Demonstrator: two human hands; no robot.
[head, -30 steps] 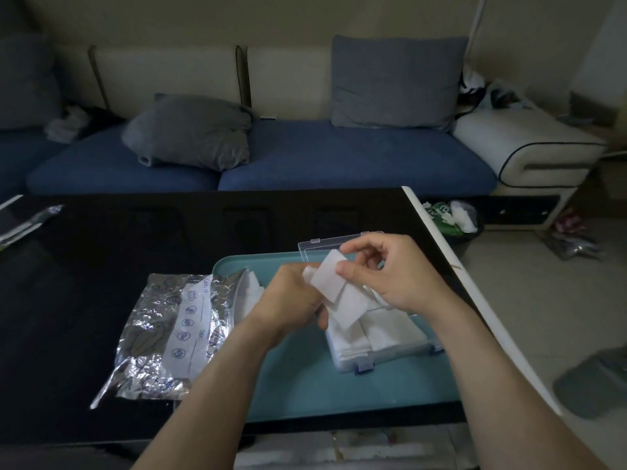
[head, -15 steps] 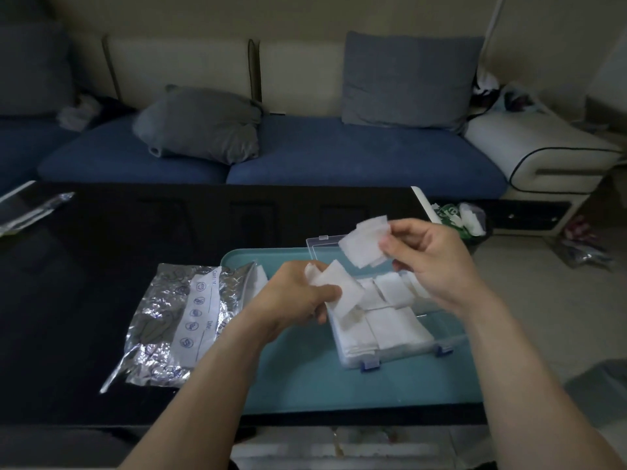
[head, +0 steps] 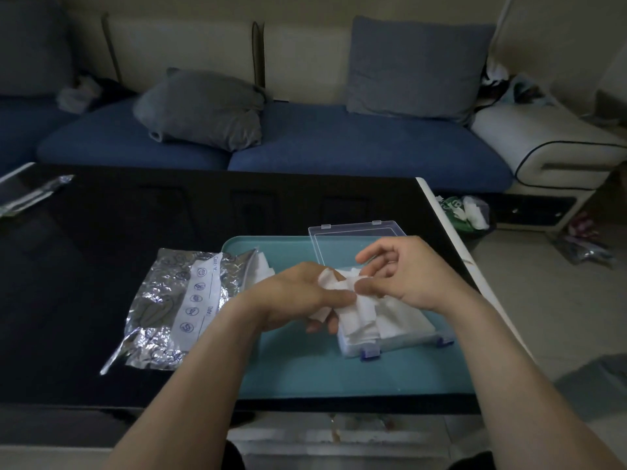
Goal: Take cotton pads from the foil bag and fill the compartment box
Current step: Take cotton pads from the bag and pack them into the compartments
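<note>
A clear compartment box (head: 400, 337) with blue latches sits on a teal tray (head: 305, 374), its lid (head: 353, 235) open at the back. White cotton pads fill its near compartments. My left hand (head: 298, 293) grips a small stack of white cotton pads (head: 334, 283) just left of the box. My right hand (head: 407, 276) is over the box and pinches the top pad of that stack with thumb and forefinger. The crinkled foil bag (head: 169, 307) lies flat to the left, its mouth on the tray with more pads (head: 263, 269) showing.
The tray rests on a black glossy table (head: 101, 249) whose right edge (head: 448, 232) runs close to the box. A plastic wrapper (head: 30, 193) lies at the table's far left. A blue sofa with grey cushions stands behind. A small bin (head: 468, 213) stands on the floor to the right.
My right hand has come back down from above the box's far side, without the pad it held, and now pinches the stack in my left hand. The left hand has barely moved.
</note>
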